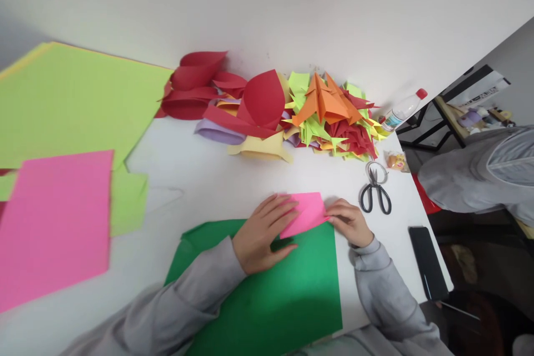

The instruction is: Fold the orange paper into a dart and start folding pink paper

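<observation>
A small folded pink paper (306, 212) lies over the upper edge of a green sheet (287, 295). My left hand (266, 233) rests with its fingers spread across the paper's left part, the thumb apart below it on the green sheet. At the paper's right corner, my right hand (349, 222) pinches the edge between thumb and fingers.
Folded red, purple, yellow, green and orange papers (267, 105) are heaped along the wall. Large pink (58, 228) and lime sheets (83, 105) lie left. Scissors (375, 192), a bottle (404, 111), a snack packet (396, 161) and a phone (428, 262) are right. Another person (471, 172) is beyond.
</observation>
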Demonstrator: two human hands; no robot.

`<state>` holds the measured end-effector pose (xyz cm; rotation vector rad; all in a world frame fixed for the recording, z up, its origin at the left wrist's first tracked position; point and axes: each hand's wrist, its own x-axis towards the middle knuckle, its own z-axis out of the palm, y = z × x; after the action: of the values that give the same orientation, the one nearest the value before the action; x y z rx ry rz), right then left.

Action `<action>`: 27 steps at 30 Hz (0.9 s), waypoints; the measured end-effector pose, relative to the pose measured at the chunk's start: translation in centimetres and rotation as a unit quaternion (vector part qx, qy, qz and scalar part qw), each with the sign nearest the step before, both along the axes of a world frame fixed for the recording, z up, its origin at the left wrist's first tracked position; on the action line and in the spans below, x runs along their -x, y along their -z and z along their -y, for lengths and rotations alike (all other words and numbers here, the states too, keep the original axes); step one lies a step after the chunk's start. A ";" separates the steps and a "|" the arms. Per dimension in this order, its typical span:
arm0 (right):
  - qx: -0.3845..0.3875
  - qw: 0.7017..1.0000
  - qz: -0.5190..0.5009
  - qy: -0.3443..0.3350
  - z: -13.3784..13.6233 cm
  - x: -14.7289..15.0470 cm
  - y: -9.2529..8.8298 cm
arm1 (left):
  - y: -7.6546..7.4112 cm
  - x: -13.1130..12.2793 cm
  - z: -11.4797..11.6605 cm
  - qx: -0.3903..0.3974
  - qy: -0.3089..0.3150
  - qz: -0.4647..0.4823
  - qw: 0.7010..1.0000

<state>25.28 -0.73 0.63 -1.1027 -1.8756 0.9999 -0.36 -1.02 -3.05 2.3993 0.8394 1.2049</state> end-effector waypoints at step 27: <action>0.012 1.000 0.011 -0.004 0.5 1.1 0.7 | -0.7 0.5 0.2 0.046 -0.034 0.109 0.992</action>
<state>24.15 -1.26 -0.06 -1.1243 -1.8916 1.0207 -0.89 -1.22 -2.32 2.1350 0.8926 1.3927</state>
